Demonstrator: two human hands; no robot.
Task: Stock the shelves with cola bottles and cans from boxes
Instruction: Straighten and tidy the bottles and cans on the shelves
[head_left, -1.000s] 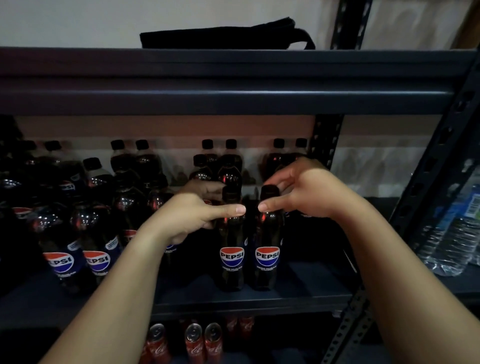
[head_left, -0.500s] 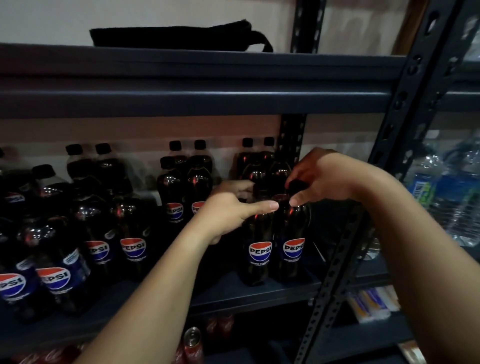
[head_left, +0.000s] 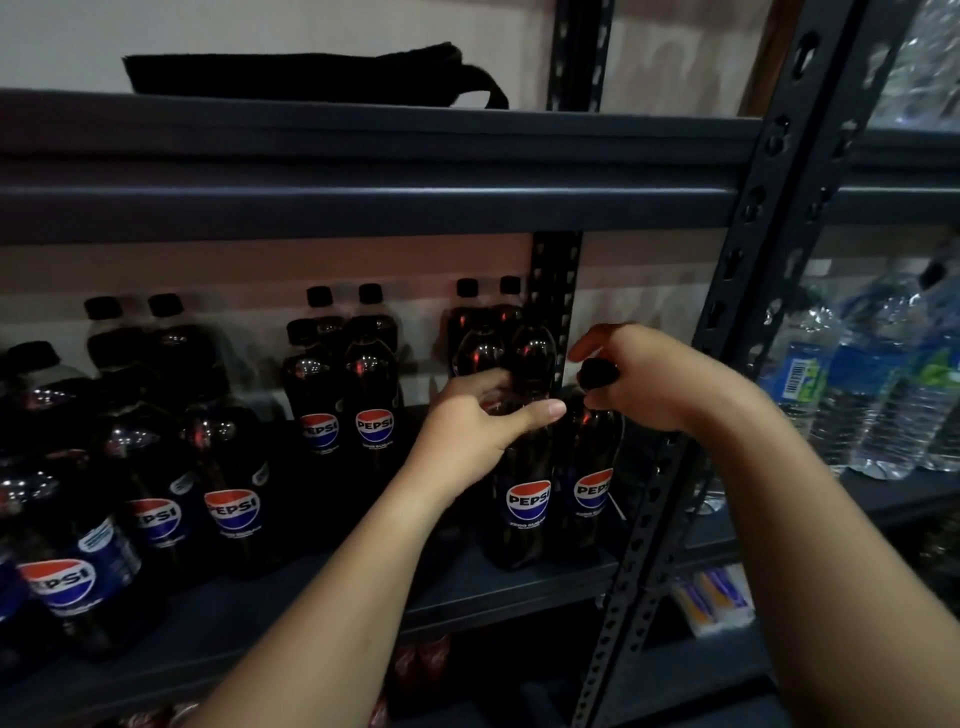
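- Your left hand (head_left: 470, 426) curls around the neck of the left Pepsi bottle (head_left: 522, 499).
- Your right hand (head_left: 644, 379) grips the cap of the right Pepsi bottle (head_left: 589, 483).
- Both bottles stand upright, touching, just left of the shelf post (head_left: 670, 467).

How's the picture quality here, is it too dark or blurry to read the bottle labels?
Head view: dim overall, the shelf interior nearly black, yet the Pepsi label on the bottle under the left hand reads clearly; small glare spots dot the bottle shoulders; the right hand is slightly motion-blurred; wide-angle distortion bends the shelf post; the water bottles look soft.
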